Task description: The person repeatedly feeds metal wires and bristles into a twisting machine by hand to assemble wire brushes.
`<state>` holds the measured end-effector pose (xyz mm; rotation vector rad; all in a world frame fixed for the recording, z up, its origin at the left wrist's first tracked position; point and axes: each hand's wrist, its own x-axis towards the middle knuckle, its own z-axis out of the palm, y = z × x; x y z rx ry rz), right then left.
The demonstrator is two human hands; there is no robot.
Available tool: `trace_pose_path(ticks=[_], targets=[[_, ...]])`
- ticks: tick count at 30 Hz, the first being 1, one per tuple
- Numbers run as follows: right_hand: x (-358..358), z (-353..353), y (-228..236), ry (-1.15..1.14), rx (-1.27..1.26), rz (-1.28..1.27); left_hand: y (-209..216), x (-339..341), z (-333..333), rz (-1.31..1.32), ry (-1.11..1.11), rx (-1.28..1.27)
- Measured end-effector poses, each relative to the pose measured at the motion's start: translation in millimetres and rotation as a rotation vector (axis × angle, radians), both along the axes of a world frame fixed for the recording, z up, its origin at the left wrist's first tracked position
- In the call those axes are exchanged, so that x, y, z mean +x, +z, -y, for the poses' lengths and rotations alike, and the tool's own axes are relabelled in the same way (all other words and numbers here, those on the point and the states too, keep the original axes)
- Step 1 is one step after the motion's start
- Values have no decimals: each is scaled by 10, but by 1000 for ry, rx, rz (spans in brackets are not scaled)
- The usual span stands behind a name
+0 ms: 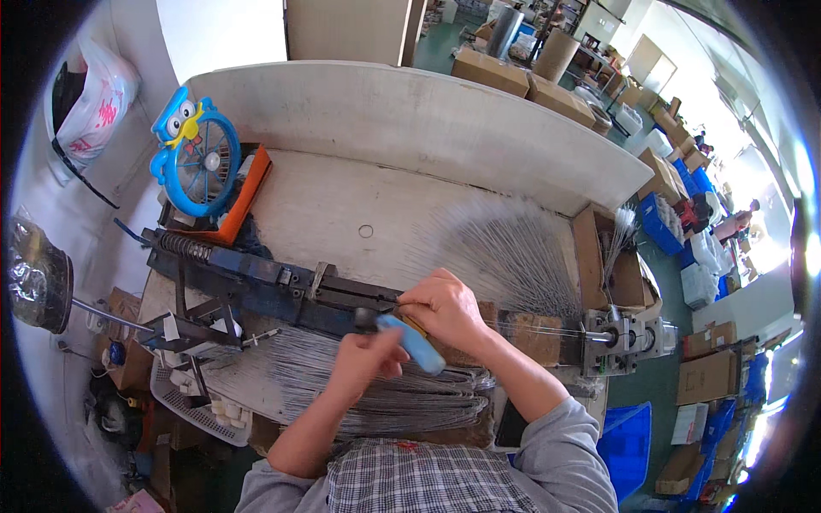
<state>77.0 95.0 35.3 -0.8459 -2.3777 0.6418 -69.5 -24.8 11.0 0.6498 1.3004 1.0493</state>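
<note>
My right hand [446,309] is closed, its fingertips pinched at the end of the long dark metal bench fixture [256,286]. What those fingers hold is hidden. Just left and nearer, my left hand [366,363] has its fingers curled beside a light blue handle-shaped piece [414,344]. A black knob [366,321] sits right above its thumb. Motion blurs this area, so I cannot tell what the left fingers grip. Below both hands lies a thick bundle of thin metal wires [376,398], partly covered by my left forearm.
More thin wires [522,256] fan out at the back right, beside a cardboard box [590,248]. A metal clamp mechanism [611,340] stands at the bench's right end. A blue fan [205,162] sits back left with an orange box [248,197]. A white basket [192,406] is near left.
</note>
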Motion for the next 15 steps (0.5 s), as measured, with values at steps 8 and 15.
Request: trace_pose_path(ticks=[8, 15], targets=[[116, 79, 154, -27, 119, -13, -470, 47, -67, -581, -78, 31], [657, 398, 103, 68, 33, 8, -509, 415, -97, 281, 306, 184]])
